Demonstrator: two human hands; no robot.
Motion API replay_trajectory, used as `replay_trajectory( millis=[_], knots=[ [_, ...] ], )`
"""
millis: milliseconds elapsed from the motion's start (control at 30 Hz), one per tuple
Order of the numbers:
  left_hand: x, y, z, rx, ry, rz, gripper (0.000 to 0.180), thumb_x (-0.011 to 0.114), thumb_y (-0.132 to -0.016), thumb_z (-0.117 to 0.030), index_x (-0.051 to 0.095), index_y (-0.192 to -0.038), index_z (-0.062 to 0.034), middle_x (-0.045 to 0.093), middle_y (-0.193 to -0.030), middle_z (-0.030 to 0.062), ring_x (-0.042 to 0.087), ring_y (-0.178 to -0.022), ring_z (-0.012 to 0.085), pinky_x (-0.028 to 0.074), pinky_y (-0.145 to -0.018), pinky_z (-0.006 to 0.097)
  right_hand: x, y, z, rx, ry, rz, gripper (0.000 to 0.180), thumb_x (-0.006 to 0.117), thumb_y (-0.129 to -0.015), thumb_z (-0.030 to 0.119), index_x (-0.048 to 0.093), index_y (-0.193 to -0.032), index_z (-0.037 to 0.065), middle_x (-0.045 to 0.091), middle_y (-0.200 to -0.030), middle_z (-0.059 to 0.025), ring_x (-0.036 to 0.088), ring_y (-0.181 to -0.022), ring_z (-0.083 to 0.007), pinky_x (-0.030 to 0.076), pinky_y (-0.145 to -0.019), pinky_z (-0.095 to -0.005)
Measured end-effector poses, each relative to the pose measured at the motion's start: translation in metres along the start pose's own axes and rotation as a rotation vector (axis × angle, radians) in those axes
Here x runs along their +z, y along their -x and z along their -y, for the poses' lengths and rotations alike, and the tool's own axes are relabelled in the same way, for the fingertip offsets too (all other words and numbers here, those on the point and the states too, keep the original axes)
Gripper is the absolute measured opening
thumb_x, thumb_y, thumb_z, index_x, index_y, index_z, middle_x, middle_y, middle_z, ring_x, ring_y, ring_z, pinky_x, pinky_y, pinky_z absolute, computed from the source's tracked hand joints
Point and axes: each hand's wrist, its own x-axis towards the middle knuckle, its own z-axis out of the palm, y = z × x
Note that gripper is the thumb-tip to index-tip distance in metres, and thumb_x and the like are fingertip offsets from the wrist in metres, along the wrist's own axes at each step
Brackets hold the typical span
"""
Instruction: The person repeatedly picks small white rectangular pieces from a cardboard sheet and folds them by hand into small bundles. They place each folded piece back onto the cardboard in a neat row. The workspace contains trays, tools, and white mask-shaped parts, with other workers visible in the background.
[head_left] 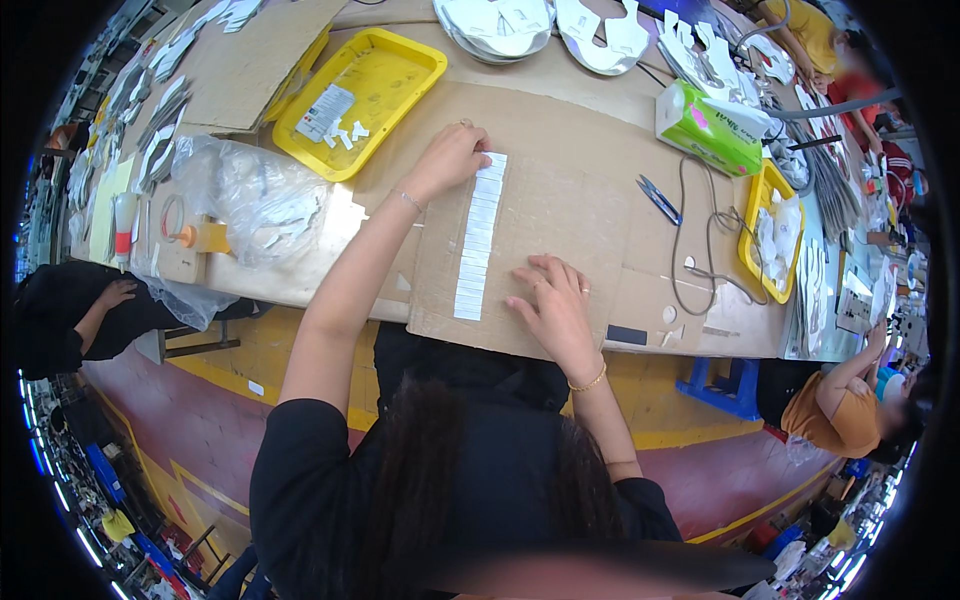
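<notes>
A long column of small white pieces [475, 240], laid edge to edge, runs across a brown cardboard sheet [560, 210] in front of me. At the column's far end is my left hand [455, 160], its fingers bent and pressed together by the last piece. Whatever sits between those fingertips is hidden. My right hand [557, 308] rests on the cardboard to the right of the column's near end, fingers apart and holding nothing. Beyond my left hand, a yellow tray [405, 75] contains a printed sheet [325, 112] and several small white scraps [350, 134].
Right of the cardboard lie thread snips [660, 200] and a looped grey cord [682, 262]. A green tissue pack [705, 130] and a smaller yellow tray [752, 240] stand farther right. Clear plastic bags [255, 190] lie at left; white cut pieces [497, 25] are stacked at the back. Co-workers sit on both sides.
</notes>
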Motion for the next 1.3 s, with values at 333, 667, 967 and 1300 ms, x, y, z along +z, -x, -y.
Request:
replay_trajectory(
  millis=[333,667,967,1300],
  knots=[
    [0.006,-0.014,0.006,-0.050,-0.023,0.059,0.012,0.070,-0.078,-0.010,0.063,-0.081,0.0000,0.061,-0.085,0.0146,0.060,-0.083,0.0281,0.048,-0.074,0.037,0.000,0.000,0.001,0.008,0.006,-0.008,0.035,0.073,-0.075,0.022,0.067,-0.107,0.009,0.055,-0.121,-0.0100,0.046,-0.121,-0.0289,0.030,-0.102,-0.0459],
    [0.002,-0.014,-0.012,-0.161,0.091,0.051,0.010,0.066,-0.078,-0.011,0.066,-0.081,-0.0009,0.067,-0.083,0.0164,0.065,-0.080,0.0308,0.050,-0.074,0.039,-0.001,-0.001,0.002,0.007,0.013,-0.020,0.037,0.073,-0.076,0.020,0.065,-0.110,0.008,0.055,-0.120,-0.0100,0.048,-0.116,-0.0295,0.032,-0.101,-0.0432],
    [-0.019,-0.008,-0.041,-0.238,0.783,0.085,0.016,0.073,-0.078,-0.011,0.065,-0.089,-0.0002,0.067,-0.080,0.0061,0.063,-0.072,0.0111,0.050,-0.066,0.026,0.005,-0.020,-0.003,0.072,-0.014,-0.070,0.034,0.072,-0.076,0.014,0.064,-0.108,0.005,0.056,-0.103,-0.0110,0.050,-0.098,-0.0302,0.040,-0.091,-0.0411],
    [-0.048,0.074,-0.113,-0.208,1.219,0.249,0.016,0.072,-0.081,-0.004,0.066,-0.095,0.0020,0.066,-0.085,0.0063,0.062,-0.078,0.0118,0.048,-0.071,0.024,-0.033,-0.026,-0.014,0.211,-1.260,-0.191,0.017,0.070,-0.085,0.012,0.069,-0.099,0.003,0.060,-0.091,-0.0045,0.056,-0.086,-0.0128,0.046,-0.076,-0.0261]
  ],
)
